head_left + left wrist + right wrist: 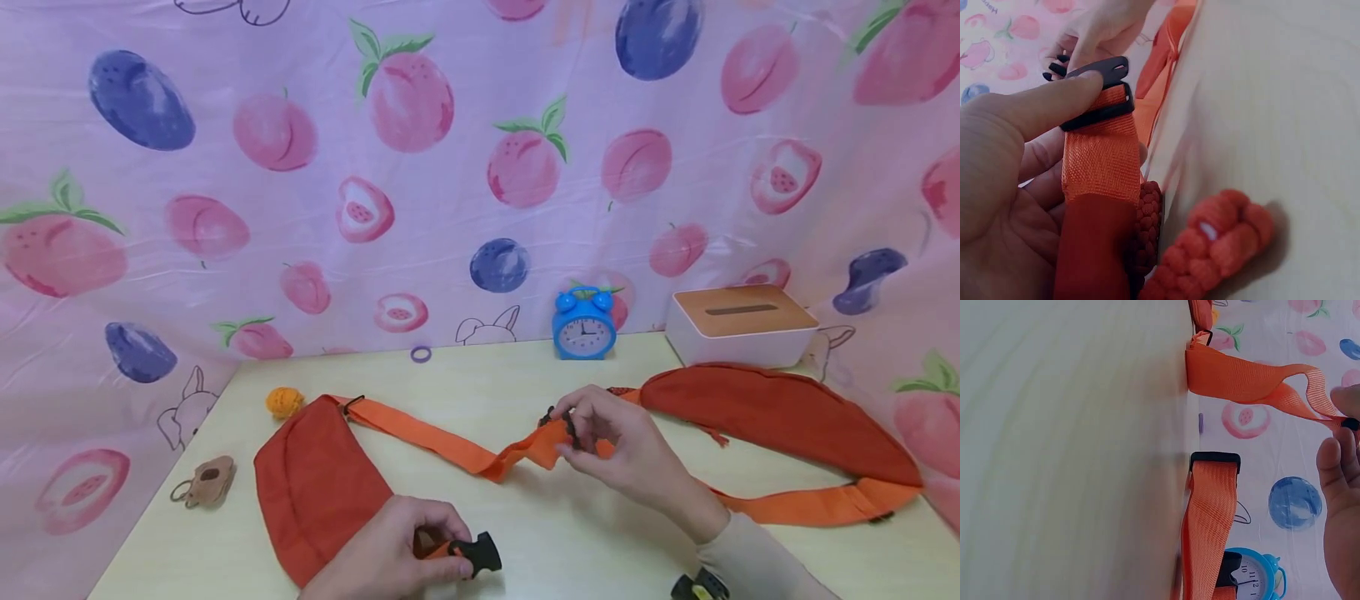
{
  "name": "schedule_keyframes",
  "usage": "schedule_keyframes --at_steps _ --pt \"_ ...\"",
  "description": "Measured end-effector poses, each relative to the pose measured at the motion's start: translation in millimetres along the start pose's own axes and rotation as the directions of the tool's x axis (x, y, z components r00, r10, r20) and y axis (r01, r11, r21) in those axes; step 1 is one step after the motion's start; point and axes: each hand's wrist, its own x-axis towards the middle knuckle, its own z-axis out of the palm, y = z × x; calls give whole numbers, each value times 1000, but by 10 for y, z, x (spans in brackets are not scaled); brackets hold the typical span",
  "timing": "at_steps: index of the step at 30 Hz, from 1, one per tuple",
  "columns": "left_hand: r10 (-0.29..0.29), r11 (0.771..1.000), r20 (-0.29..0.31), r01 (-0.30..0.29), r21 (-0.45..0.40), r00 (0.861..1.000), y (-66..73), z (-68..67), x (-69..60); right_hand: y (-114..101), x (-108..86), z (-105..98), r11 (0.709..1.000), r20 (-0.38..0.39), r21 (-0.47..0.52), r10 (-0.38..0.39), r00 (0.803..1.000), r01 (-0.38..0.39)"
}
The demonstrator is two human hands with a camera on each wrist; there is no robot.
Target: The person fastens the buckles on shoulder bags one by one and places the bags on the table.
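My left hand point(397, 546) pinches a black buckle half point(486, 552) on a short orange strap, at the near end of the left red waist bag point(322, 487). In the left wrist view the thumb lies on that buckle, and red braided cord point(1229, 228) is beside it. Up and to the right, my right hand point(633, 442) pinches a black pronged buckle half point(1057, 67) on a long orange strap point(427, 435), which runs back to the same bag. The strap hangs in folds near the fingers. The two buckle halves are apart.
A second red waist bag point(765, 417) lies at the right with its orange strap point(810, 507). Behind stand a blue alarm clock point(585, 329) and a tissue box point(738, 333). A purple ring point(421, 354), yellow ball point(285, 402) and brown keychain point(210, 481) lie on the table.
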Motion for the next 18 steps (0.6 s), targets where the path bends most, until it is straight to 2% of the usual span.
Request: schedule_keyframes --at_steps 4,9,15,18 --pt "34 999 -32 -34 -7 999 27 -13 23 12 -2 17 1000 18 23 11 1000 -11" --pt "65 996 -46 -68 -57 997 70 -38 79 -4 2 24 998 15 -54 19 1000 -18" --pt "-13 982 -96 -5 -188 995 137 -62 143 -13 4 14 996 13 -88 18 1000 -17" --pt "-20 977 -139 -10 -212 990 161 -56 189 -7 1 14 995 14 -99 28 1000 -27"
